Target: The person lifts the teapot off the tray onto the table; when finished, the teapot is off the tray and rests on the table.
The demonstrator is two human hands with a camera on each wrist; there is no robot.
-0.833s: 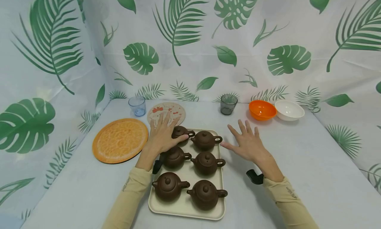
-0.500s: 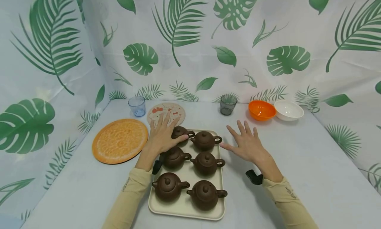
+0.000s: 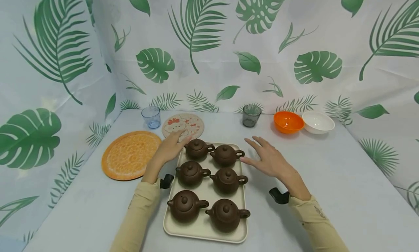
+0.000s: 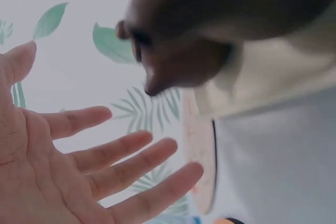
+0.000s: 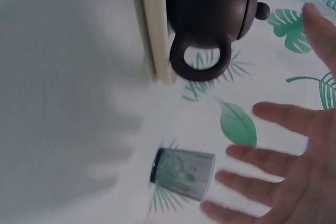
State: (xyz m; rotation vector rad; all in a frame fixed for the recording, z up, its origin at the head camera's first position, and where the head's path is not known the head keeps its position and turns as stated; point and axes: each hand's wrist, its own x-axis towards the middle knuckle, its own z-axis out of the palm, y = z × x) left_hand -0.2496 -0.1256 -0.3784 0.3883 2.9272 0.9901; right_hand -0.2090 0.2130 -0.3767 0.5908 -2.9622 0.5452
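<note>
Two forearms in pale beige long sleeves reach forward from the bottom of the head view, each with a small black device strapped at the wrist. The left hand (image 3: pixel 168 149) stretches ahead and slightly inward, turned partly on its edge, fingers straight and held close together, holding nothing. In the left wrist view its palm (image 4: pixel 47 171) faces the camera with fingers spread and relaxed. The right hand (image 3: pixel 268 158) hovers palm down, fingers straight and slightly fanned, thumb pointing inward toward the left. In the right wrist view its fingers (image 5: pixel 278 163) are spread apart, blurred, holding nothing.
</note>
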